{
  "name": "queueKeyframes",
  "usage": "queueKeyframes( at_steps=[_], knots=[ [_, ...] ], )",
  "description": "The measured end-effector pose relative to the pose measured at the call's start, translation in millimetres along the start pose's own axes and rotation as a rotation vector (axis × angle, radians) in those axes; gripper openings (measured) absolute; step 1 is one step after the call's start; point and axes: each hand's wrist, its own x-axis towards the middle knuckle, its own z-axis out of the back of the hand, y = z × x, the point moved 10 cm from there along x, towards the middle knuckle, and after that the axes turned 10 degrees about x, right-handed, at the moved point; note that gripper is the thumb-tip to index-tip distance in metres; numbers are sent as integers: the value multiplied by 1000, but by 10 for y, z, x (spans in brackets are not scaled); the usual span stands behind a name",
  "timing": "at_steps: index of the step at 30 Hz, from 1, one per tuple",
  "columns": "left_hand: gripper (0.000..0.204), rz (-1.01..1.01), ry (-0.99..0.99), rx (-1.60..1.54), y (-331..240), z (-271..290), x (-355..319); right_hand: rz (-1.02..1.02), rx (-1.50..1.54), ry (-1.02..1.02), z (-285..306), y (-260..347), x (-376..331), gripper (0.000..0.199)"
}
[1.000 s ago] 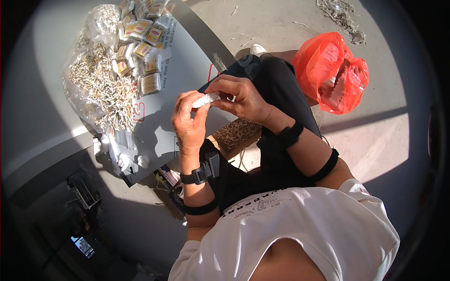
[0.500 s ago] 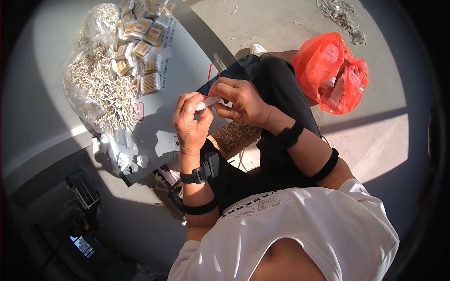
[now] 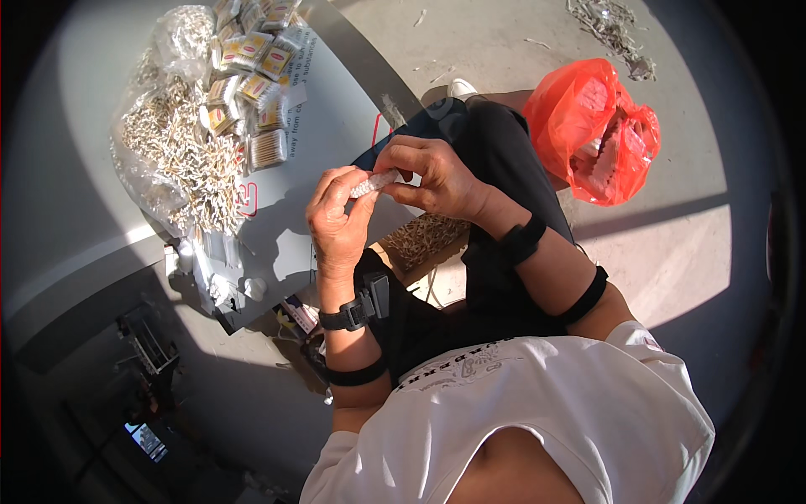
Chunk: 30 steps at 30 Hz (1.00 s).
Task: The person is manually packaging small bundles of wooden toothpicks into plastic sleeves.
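Between my two hands is a small bundle of cotton swabs [image 3: 375,182], its white tips packed side by side in a bumpy row. My left hand [image 3: 338,210] pinches the bundle's left end with thumb and fingers. At the other end, my right hand [image 3: 438,178] grips it the same way, with fingers over the top and the thumb below. Both hands hover over the near edge of the grey table [image 3: 336,101]. Most of the sticks are hidden behind the fingers.
Loose cotton swabs [image 3: 180,160] spill from a clear bag on the table's left. Several filled packs [image 3: 269,149] lie beside them. Below my hands is a cardboard box of swabs [image 3: 424,239]. On the right, a red plastic bag [image 3: 554,105] holds wrappers. Scraps [image 3: 617,34] litter the floor.
The hands have shifted very slightly, the left one a little leftward and down. The bundle has turned a bit, so more of its white tips shows. Both hands still hold it.
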Motion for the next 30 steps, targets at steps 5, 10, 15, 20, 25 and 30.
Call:
queueKeyframes(
  at_steps=[5, 10, 15, 20, 25, 30],
  knots=[
    [27, 35, 37, -39, 50, -27, -7, 34, -14, -8, 3, -37, -2, 21],
    [29, -45, -4, 9, 16, -21, -25, -39, 14, 28, -38, -88, 4, 20],
    [31, 50, -1, -78, 73, -34, -7, -22, 47, -13, 32, -90, 4, 21],
    [25, 370, 89, -434, 554, -261, -207, -322, 425, -104, 43, -448, -34, 19],
    [20, 517, 34, -707, 621, -358, -255, -516, 459, -27, -39, -711, -98, 18],
    [24, 542, -20, -782, 537, -362, -219, -507, 525, -42, -23, -725, -102, 13]
  ],
)
